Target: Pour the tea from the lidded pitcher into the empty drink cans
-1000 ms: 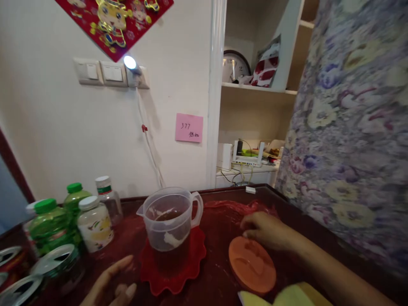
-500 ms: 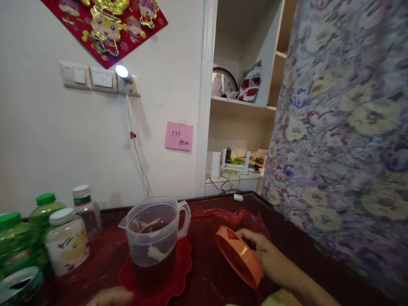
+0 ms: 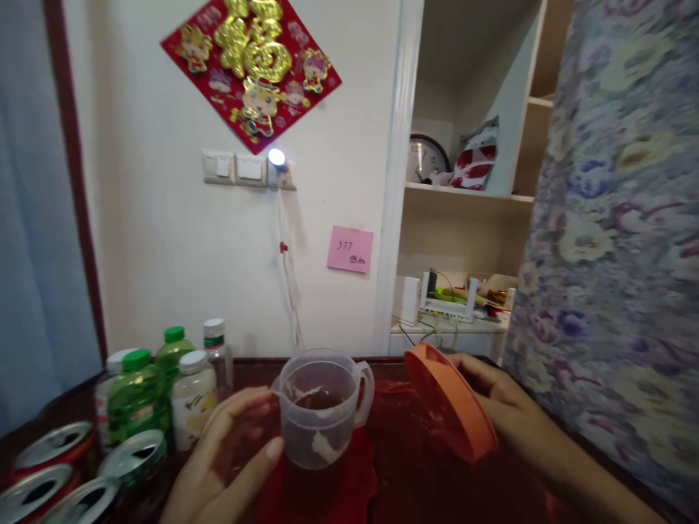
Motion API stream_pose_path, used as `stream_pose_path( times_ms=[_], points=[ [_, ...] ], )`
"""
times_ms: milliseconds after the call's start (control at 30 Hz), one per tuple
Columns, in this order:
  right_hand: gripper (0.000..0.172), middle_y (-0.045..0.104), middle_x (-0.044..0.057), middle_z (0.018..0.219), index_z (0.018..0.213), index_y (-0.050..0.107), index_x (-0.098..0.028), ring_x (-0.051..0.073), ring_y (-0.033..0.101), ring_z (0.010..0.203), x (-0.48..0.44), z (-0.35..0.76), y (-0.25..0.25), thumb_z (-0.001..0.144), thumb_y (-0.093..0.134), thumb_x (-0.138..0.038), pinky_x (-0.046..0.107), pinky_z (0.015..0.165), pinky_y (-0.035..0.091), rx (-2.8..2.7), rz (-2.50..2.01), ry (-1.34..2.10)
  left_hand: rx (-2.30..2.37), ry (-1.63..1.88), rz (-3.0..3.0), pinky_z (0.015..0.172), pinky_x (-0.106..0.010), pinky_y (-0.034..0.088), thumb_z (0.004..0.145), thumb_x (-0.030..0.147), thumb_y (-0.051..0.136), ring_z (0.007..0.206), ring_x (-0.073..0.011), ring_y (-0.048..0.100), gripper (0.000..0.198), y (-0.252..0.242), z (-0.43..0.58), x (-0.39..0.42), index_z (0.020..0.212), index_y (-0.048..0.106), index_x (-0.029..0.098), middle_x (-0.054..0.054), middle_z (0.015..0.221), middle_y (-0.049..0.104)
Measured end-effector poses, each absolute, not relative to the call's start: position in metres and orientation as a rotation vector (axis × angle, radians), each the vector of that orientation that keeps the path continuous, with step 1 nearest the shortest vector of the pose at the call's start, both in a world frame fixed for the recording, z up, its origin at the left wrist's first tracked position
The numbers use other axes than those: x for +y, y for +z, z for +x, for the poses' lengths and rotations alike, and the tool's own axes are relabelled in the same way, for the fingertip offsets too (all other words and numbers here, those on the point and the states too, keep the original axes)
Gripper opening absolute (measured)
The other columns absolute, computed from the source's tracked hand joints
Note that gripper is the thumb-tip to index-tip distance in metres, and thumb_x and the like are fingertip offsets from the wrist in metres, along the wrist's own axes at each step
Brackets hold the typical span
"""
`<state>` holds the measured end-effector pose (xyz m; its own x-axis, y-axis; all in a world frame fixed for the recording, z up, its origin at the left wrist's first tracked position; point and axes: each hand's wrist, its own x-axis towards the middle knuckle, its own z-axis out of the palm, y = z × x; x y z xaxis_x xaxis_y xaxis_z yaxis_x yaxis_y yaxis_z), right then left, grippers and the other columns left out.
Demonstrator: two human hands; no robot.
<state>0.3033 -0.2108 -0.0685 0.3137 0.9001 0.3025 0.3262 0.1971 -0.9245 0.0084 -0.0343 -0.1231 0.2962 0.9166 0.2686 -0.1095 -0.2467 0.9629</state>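
On the dark red surface (image 3: 480, 487), the left hand (image 3: 229, 458) cups the clear plastic jug of brown liquid (image 3: 322, 411), steadying it; the right hand (image 3: 491, 397) grips a tilted round orange lid (image 3: 448, 404) beside it.

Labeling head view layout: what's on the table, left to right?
Cans → green-capped bottles → white-capped jar → left hand → clear jug → orange lid → right hand.
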Motion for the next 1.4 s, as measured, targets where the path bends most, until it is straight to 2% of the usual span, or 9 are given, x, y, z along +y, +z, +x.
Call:
stream_pose_path(
  times_ms=[167,267,400,533,633,833,1100,1400],
  points=[
    [0.024,0.065,0.004,0.09,0.094,0.07,-0.02,0.022,0.058,0.084,-0.155,0.279,-0.02,0.091,0.062,-0.043,0.03,0.071,0.043,-1.6,-1.477,0.217,0.723,1.171,1.466,0.11,-0.049,0.048,0.071,0.055,0.083,0.135,-0.0389,0.053,0.084,-0.131,0.021,-0.017,0.14,0.05,0.021,-0.017,0.145,0.056],
    [0.016,0.063,0.003,0.085,0.09,0.071,-0.02,0.019,0.055,0.076,-0.121,0.257,-0.008,0.09,0.06,-0.031,0.03,0.068,0.039,-1.811,-1.496,0.085,0.675,1.089,1.481,0.117,-0.056,0.036,0.069,0.05,0.087,0.144,-0.042,0.042,0.096,-0.15,0.021,-0.011,0.149,0.042,0.021,-0.02,0.157,0.044],
    [0.017,0.064,0.003,0.092,0.098,0.073,-0.021,0.019,0.056,0.082,-0.088,0.237,-0.009,0.09,0.059,-0.014,0.03,0.072,0.039,-2.006,-1.532,-0.014,0.639,1.099,1.493,0.122,-0.057,0.026,0.06,0.04,0.093,0.148,-0.0448,0.033,0.107,-0.167,0.021,-0.006,0.151,0.041,0.018,-0.022,0.158,0.041],
    [0.02,0.063,0.003,0.092,0.099,0.072,-0.022,0.019,0.055,0.084,-0.071,0.228,-0.016,0.091,0.061,-0.008,0.029,0.072,0.038,-2.109,-1.566,-0.041,0.659,1.083,1.484,0.124,-0.058,0.02,0.056,0.028,0.092,0.151,-0.0452,0.026,0.107,-0.174,0.023,-0.003,0.152,0.044,0.017,-0.02,0.162,0.037],
    [0.016,0.062,0.002,0.091,0.096,0.071,-0.021,0.019,0.056,0.083,-0.067,0.226,-0.02,0.094,0.059,-0.011,0.029,0.071,0.039,-2.157,-1.569,0.009,0.637,1.021,1.481,0.124,-0.056,0.02,0.054,0.023,0.093,0.152,-0.0455,0.023,0.109,-0.174,0.021,-0.005,0.152,0.045,0.018,-0.018,0.163,0.037],
    [0.018,0.063,0.003,0.097,0.104,0.072,-0.025,0.019,0.059,0.086,-0.068,0.225,-0.023,0.098,0.056,-0.022,0.029,0.075,0.042,-2.223,-1.566,0.139,0.671,0.974,1.526,0.124,-0.053,0.022,0.057,0.015,0.089,0.151,-0.0415,0.029,0.107,-0.161,0.017,-0.012,0.154,0.044,0.022,-0.014,0.163,0.038],
    [0.021,0.064,0.004,0.093,0.094,0.068,-0.022,0.02,0.06,0.085,-0.065,0.22,-0.032,0.1,0.051,-0.032,0.03,0.074,0.043,-2.263,-1.598,0.231,0.603,0.969,1.549,0.123,-0.05,0.024,0.061,0.024,0.088,0.149,-0.0401,0.034,0.102,-0.152,0.015,-0.016,0.153,0.045,0.021,-0.014,0.161,0.042],
    [0.022,0.061,0.005,0.094,0.092,0.064,-0.02,0.021,0.057,0.085,-0.066,0.216,-0.034,0.102,0.048,-0.03,0.033,0.075,0.041,-2.299,-1.624,0.164,0.63,0.919,1.615,0.123,-0.049,0.027,0.061,0.023,0.082,0.148,-0.0364,0.036,0.1,-0.146,0.015,-0.019,0.153,0.043,0.022,-0.012,0.161,0.042]
  ],
)
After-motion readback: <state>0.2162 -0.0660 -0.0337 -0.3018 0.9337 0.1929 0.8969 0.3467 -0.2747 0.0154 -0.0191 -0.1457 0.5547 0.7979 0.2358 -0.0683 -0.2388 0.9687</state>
